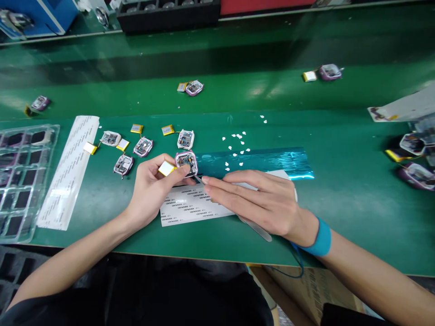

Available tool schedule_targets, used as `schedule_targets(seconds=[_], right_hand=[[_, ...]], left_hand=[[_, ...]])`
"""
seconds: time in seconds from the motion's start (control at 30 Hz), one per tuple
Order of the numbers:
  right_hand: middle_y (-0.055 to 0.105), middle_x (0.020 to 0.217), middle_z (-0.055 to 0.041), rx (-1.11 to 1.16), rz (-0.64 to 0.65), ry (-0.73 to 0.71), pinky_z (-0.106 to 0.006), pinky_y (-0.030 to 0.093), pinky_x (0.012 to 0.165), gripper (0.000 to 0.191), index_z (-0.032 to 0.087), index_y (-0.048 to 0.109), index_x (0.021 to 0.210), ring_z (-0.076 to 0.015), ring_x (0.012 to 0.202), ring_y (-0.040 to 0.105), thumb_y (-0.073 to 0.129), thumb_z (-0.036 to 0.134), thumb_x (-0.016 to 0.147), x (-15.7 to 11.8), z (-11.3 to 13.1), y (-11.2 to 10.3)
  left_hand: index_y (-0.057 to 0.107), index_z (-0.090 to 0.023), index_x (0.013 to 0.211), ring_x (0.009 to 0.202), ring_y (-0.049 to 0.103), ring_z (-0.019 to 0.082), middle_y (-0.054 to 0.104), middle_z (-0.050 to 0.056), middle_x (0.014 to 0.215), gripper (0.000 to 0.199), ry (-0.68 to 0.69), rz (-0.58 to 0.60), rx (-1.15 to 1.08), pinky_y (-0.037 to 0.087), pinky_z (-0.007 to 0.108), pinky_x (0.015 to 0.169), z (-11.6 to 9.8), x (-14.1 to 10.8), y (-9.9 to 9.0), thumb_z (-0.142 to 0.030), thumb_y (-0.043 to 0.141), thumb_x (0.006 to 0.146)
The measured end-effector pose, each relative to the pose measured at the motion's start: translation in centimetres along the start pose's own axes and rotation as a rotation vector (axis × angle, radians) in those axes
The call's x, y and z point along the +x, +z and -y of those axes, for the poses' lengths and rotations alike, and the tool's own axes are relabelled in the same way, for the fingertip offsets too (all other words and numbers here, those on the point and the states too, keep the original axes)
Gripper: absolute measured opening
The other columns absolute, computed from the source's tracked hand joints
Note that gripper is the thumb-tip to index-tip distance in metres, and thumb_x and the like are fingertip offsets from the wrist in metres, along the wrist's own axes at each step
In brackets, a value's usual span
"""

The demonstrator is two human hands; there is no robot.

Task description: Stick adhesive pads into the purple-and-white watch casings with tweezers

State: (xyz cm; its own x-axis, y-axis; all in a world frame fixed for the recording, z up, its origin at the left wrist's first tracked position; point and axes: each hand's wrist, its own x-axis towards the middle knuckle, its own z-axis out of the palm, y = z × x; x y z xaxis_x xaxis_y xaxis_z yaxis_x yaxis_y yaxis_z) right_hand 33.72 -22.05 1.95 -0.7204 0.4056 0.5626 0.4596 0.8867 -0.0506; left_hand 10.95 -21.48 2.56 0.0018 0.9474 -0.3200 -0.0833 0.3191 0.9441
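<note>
our left fingers (175,176) tightly pinch a small square purple plastic case (185,159); our right fingers (231,188), nearly closed, hold a thin grey metal tool (260,231) against it. we're likely working its edge; next needs care.

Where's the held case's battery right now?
In the head view, left of centre, the battery sits at the left hand, just left of the purple-rimmed case.
</note>
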Motion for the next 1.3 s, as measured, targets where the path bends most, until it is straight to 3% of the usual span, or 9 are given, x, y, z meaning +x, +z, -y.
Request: schedule_targets(seconds=[0.23, 0.37, 0.57, 0.7, 0.83, 0.93, 1.03, 1.17, 1.3], right_hand=[[0.076, 0.125, -0.0087, 0.14, -0.044, 0.083, -0.035, 0.067, 0.084, 0.041, 0.016, 0.061, 0.136, -0.0199, 0.1, 0.074, 0.06, 0.004, 0.097, -0.3, 0.1, 0.3], [0.076, 0.125, -0.0071, 0.188, -0.054, 0.105, -0.035, 0.068, 0.084, 0.046, 0.019, 0.058, 0.14, -0.0192, 0.1, 0.075, 0.059, 0.004, 0.097, -0.2, 0.1, 0.6], [0.077, 0.123, -0.0057, 0.066, -0.111, 0.074, -0.034, 0.068, 0.083, 0.044, 0.019, 0.061, 0.139, -0.0183, 0.097, 0.074, 0.061, 0.007, 0.097, -0.3, -0.5, 0.9], [0.076, 0.124, -0.0081, -0.001, -0.088, -0.009, -0.034, 0.067, 0.082, 0.033, 0.014, 0.068, 0.13, -0.0195, 0.096, 0.074, 0.057, 0.009, 0.1, -0.2, -0.6, 0.4], [0.077, 0.121, -0.0067, -0.034, -0.159, -0.053, -0.031, 0.066, 0.08, 0.023, 0.011, 0.074, 0.116, -0.0179, 0.092, 0.073, 0.057, 0.01, 0.101, 0.2, -0.1, 0.2], [0.077, 0.121, -0.0057, -0.064, -0.196, -0.104, -0.029, 0.065, 0.079, 0.019, 0.012, 0.076, 0.111, -0.0166, 0.09, 0.072, 0.06, 0.011, 0.1, 0.4, 0.1, 0.1], [0.078, 0.12, -0.0052, -0.126, -0.204, -0.128, -0.028, 0.064, 0.076, 0.02, 0.013, 0.076, 0.109, -0.0156, 0.087, 0.071, 0.059, 0.01, 0.1, 0.5, -0.2, -0.1], [0.078, 0.121, -0.0069, -0.172, -0.206, -0.144, -0.028, 0.063, 0.074, 0.022, 0.013, 0.076, 0.11, -0.0156, 0.087, 0.071, 0.056, 0.009, 0.101, 0.4, -0.5, -0.1], [0.079, 0.117, -0.0085, -0.147, -0.217, -0.171, -0.029, 0.062, 0.074, 0.018, 0.011, 0.076, 0.108, -0.016, 0.085, 0.071, 0.059, 0.011, 0.1, 0.3, -0.6, 0.1]], left_hand=[[0.066, -0.02, 0.077, 0.063, 0.077, 0.022, 0.073, 0.0, 0.065, 0.026, 0.087, -0.024, 0.106, 0.062, 0.031, 0.065, 0.1, -0.2, 0.3, -0.036, 0.086, 0.075], [0.066, -0.02, 0.077, 0.063, 0.077, 0.022, 0.073, 0.0, 0.064, 0.026, 0.094, -0.005, 0.097, 0.064, 0.033, 0.069, 0.0, -0.1, 0.3, -0.036, 0.087, 0.075], [0.071, -0.017, 0.091, 0.065, 0.077, 0.021, 0.077, 0.002, 0.073, 0.036, 0.08, 0.0, 0.027, 0.063, 0.034, 0.072, 0.0, 0.7, -0.4, -0.035, 0.092, 0.068], [0.071, -0.016, 0.09, 0.056, 0.071, 0.018, 0.074, 0.001, 0.063, 0.034, 0.202, -0.038, 0.12, 0.058, 0.032, 0.066, -0.4, 1.6, -1.2, -0.033, 0.09, 0.068], [0.073, -0.018, 0.093, 0.053, 0.067, 0.016, 0.071, -0.002, 0.059, 0.029, 0.416, -0.202, 0.34, 0.05, 0.028, 0.06, -2.2, 6.0, -3.9, -0.03, 0.086, 0.07], [0.075, -0.019, 0.088, 0.053, 0.063, 0.014, 0.06, -0.009, 0.049, 0.018, 0.494, -0.347, 0.705, 0.046, 0.027, 0.065, -4.8, 11.2, -7.0, -0.025, 0.081, 0.072], [0.072, -0.017, 0.071, 0.08, 0.07, 0.017, 0.058, -0.008, 0.049, 0.004, 0.466, -0.271, 0.905, 0.046, 0.026, 0.083, -6.9, 15.3, -8.6, -0.019, 0.074, 0.073], [0.071, -0.016, 0.077, 0.12, 0.061, 0.02, 0.077, -0.002, 0.084, 0.013, 0.522, -0.172, 0.955, 0.04, 0.03, 0.106, -7.7, 18.5, -6.1, -0.025, 0.064, 0.08], [0.074, -0.017, 0.092, 0.121, 0.061, 0.023, 0.077, 0.009, 0.119, 0.02, 0.522, 0.029, 1.009, 0.042, 0.034, 0.109, -7.4, 21.0, -2.2, -0.026, 0.069, 0.076]])
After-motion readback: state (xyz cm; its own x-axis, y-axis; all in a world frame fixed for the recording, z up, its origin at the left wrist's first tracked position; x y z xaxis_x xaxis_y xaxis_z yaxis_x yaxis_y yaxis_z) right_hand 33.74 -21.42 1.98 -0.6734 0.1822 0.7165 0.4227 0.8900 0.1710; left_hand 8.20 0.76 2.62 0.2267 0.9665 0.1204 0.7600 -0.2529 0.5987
